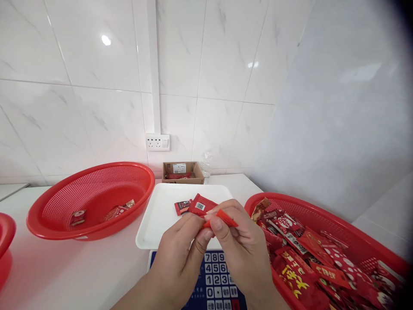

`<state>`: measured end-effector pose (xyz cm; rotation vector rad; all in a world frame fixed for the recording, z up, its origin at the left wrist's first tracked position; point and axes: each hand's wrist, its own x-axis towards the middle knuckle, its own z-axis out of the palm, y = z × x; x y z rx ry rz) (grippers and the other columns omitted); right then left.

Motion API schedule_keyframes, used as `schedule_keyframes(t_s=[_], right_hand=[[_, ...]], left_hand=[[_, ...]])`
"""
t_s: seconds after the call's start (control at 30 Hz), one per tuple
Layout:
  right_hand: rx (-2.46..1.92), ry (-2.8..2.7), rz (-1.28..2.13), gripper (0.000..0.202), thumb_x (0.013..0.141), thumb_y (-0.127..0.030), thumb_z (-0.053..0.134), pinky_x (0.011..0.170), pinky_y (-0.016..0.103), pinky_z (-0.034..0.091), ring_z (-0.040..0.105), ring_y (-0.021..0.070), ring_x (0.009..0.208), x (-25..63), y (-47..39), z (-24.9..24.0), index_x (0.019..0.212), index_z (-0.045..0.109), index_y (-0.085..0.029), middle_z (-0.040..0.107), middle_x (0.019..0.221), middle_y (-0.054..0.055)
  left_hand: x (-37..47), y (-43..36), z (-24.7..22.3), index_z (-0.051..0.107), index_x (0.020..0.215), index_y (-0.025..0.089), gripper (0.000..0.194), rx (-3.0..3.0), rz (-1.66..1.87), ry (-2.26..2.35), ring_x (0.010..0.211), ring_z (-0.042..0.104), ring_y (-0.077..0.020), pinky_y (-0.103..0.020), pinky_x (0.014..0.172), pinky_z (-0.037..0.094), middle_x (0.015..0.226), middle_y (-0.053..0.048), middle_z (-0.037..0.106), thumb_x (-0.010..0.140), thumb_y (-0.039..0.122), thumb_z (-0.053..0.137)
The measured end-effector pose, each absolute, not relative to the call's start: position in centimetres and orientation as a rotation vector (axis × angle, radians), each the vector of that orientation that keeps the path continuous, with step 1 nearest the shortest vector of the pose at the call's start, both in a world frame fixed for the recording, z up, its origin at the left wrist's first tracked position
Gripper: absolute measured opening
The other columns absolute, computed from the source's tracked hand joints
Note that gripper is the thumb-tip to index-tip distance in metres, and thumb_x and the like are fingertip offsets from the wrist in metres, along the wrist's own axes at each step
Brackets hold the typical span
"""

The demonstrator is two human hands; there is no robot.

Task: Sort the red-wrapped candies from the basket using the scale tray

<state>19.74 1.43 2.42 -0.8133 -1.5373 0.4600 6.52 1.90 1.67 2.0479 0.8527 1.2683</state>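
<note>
Left hand and right hand: fingers pinch the small orange-red packet. Grip its edges lightly.

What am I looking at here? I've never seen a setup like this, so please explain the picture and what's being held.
There is no machine arm: a person works with bare hands. The single picture comes from a head-worn camera looking forward and down. The left hand and right hand together pinch a small red item; its exact form is partly hidden by the fingers. Beneath is a scale with a numbered keypad and a white tray bearing red packets. A red basket on the left holds a few packets; another basket on the right holds many. Behind stands a cardboard box.
</note>
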Motion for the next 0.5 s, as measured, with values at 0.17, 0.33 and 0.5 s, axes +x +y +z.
schedule_keyframes(t_s=[0.17,0.33,0.5], right_hand=[[-0.735,-1.479,0.485,0.025,0.094,-0.028,0.048,0.064,0.021,0.045,0.052,0.0113,0.07,19.6,1.78,2.13,0.073,0.061,-0.022,0.055,0.073,-0.001],[-0.666,-1.39,0.715,0.036,0.098,-0.037,0.035,0.055,0.022,0.044,0.05,0.0106,0.064,19.5,2.09,1.91,0.084,0.065,-0.023,0.058,0.08,0.001],[-0.742,-1.463,0.834,0.014,0.091,-0.035,0.053,0.06,0.022,0.047,0.053,0.0098,0.064,19.46,1.76,2.39,0.092,0.063,-0.025,0.059,0.08,-0.001]], left_hand=[[6.46,1.9,1.98,0.046,0.074,0.02,0.025,2.06,1.217,0.84,0.064,0.048,-0.0111,-0.02,0.059,0.039,0.072,0.001,0.052,0.095,0.03,0.038],[6.58,1.84,2.16,0.054,0.081,0.021,0.024,1.946,1.243,0.839,0.07,0.052,-0.0114,-0.02,0.064,0.041,0.077,0.002,0.057,0.096,0.031,0.038],[6.42,1.84,2.29,0.059,0.083,0.022,0.026,1.709,1.317,0.868,0.073,0.053,-0.012,-0.02,0.067,0.044,0.076,0.002,0.059,0.095,0.035,0.039]])
